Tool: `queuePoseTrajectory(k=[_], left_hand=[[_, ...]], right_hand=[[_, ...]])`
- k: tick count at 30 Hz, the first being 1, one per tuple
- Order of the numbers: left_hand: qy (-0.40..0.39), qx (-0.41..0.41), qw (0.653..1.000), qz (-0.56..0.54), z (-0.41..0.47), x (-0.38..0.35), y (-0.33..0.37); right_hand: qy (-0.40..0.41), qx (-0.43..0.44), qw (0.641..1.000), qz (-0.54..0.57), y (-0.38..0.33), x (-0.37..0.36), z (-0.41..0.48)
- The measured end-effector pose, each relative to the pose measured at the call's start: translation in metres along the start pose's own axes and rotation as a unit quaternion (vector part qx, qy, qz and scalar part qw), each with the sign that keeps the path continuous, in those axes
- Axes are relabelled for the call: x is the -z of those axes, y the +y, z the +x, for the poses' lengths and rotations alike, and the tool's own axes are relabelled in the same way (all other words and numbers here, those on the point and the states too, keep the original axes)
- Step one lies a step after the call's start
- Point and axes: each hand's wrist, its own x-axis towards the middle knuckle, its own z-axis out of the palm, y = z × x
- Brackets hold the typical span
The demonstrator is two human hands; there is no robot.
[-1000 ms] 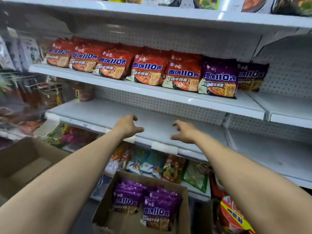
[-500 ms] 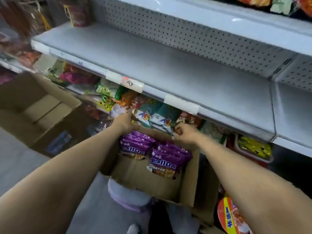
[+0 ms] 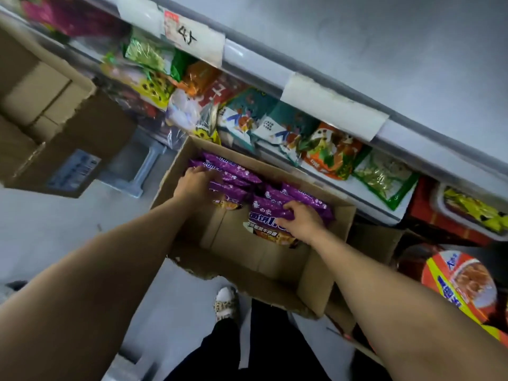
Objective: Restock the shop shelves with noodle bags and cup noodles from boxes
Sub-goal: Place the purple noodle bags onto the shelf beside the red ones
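Both hands are down in the cardboard box [image 3: 316,284] where the purple noodle bags [image 3: 236,171] stand. My right hand [image 3: 302,221] clasps the front bag [image 3: 268,215]; my left hand [image 3: 196,182] lies on the other stack (grip too blurred to tell).

The one camera sits on the person's head. It looks steeply down, tilted, close over the open box [image 3: 242,254] beside the shelf edge [image 3: 255,60].

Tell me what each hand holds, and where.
Right hand grips the front purple bag by its top edge; left hand touches another stack, hold unclear.
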Motion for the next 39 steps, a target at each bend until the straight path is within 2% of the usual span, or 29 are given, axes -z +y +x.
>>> queuePoseTrajectory(k=[4, 12, 15, 18, 22, 27, 29, 33, 39], left_hand=[[0.01, 0.002, 1.0, 0.028, 0.007, -0.013, -0.009], [0.037, 0.002, 0.999, -0.002, 0.012, -0.031, -0.022], [0.052, 0.003, 0.999, 0.005, 0.015, -0.039, -0.027], [0.075, 0.004, 0.995, 0.061, 0.019, -0.042, -0.028], [0.065, 0.008, 0.985, 0.16, 0.021, -0.049, -0.029], [0.098, -0.004, 0.977, 0.19, 0.022, -0.052, -0.024], [0.087, -0.017, 0.982, 0.165, 0.022, -0.049, -0.023], [0.033, 0.006, 0.999, 0.038, 0.011, -0.037, -0.02], [0.022, -0.025, 0.999, -0.004, -0.018, -0.006, -0.003]], right_hand=[[0.03, -0.001, 0.999, -0.024, 0.005, -0.013, 0.008], [0.039, -0.002, 0.991, -0.13, 0.007, -0.035, 0.023], [0.04, 0.0, 0.993, -0.107, 0.007, -0.047, 0.023], [0.039, -0.011, 0.997, -0.072, 0.007, -0.059, 0.021], [0.061, -0.005, 0.995, -0.076, 0.009, -0.064, 0.022], [0.065, -0.003, 0.995, -0.073, 0.013, -0.056, 0.023], [0.069, -0.006, 0.996, -0.063, 0.014, -0.052, 0.018], [0.088, -0.014, 0.995, -0.038, 0.013, -0.043, -0.001], [0.129, -0.032, 0.991, -0.018, 0.008, -0.022, -0.039]])
